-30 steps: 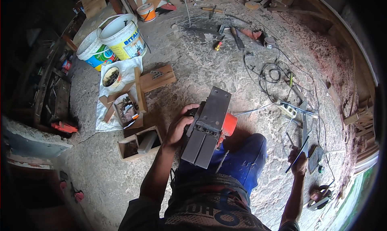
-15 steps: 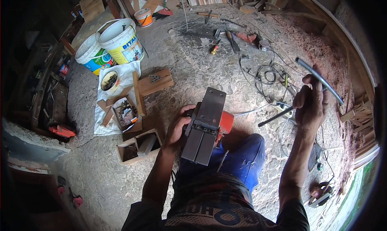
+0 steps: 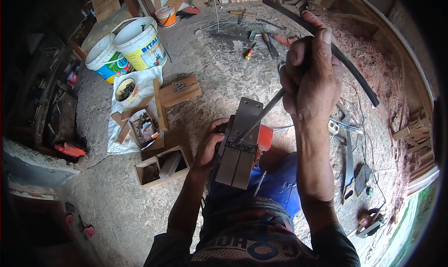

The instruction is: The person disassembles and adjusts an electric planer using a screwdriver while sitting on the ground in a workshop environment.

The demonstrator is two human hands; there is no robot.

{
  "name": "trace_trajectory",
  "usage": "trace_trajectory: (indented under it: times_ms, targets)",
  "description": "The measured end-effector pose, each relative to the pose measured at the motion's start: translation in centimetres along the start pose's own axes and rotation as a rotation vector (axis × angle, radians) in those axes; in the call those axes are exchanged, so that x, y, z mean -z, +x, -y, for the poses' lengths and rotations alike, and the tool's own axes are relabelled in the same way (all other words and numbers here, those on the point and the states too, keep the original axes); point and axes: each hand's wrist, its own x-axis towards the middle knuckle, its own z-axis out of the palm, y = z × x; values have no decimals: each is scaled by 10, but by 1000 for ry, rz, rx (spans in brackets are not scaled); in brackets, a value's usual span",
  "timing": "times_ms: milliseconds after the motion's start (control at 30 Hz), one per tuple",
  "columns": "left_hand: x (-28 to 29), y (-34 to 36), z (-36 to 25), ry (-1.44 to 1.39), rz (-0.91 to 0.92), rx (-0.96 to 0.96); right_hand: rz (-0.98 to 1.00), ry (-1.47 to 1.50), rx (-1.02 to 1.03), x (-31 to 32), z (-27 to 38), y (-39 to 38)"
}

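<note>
An upturned power planer (image 3: 238, 155) with a grey metal sole and orange body rests on my lap over blue trousers. My left hand (image 3: 210, 145) grips its left side. My right hand (image 3: 310, 78) is raised above it, closed around a long tool with a curved black handle (image 3: 354, 76) and a thin metal shaft (image 3: 261, 115). The shaft slants down to the left, and its tip touches the middle of the planer's sole, at the slot.
White and yellow buckets (image 3: 140, 43) stand at the upper left beside a white sack (image 3: 140, 87) with a bowl of screws (image 3: 125, 90). Wooden boxes (image 3: 161, 166) lie to my left. Hand tools (image 3: 347, 159) and cables lie at the right, wood shavings (image 3: 373, 57) beyond.
My right hand rose from the floor at the right with the long tool and swung it in, so its tip now rests on the planer. My left hand kept its hold.
</note>
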Motion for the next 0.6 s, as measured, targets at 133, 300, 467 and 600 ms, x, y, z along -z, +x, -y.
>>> trace_trajectory:
  times_ms: [133,300,467,600]
  targets:
    - [5,0,8,-89,-8,9,-18,-19,-47,-8,-11,-3]
    - [16,2,23,110,6,-104,-19,-63,-21,-8,-22,-6]
    - [13,-2,17,83,7,-103,-16,-43,-33,-10,-29,-7]
    - [8,-4,13,159,-22,-170,-29,-44,-18,-20,-33,-4]
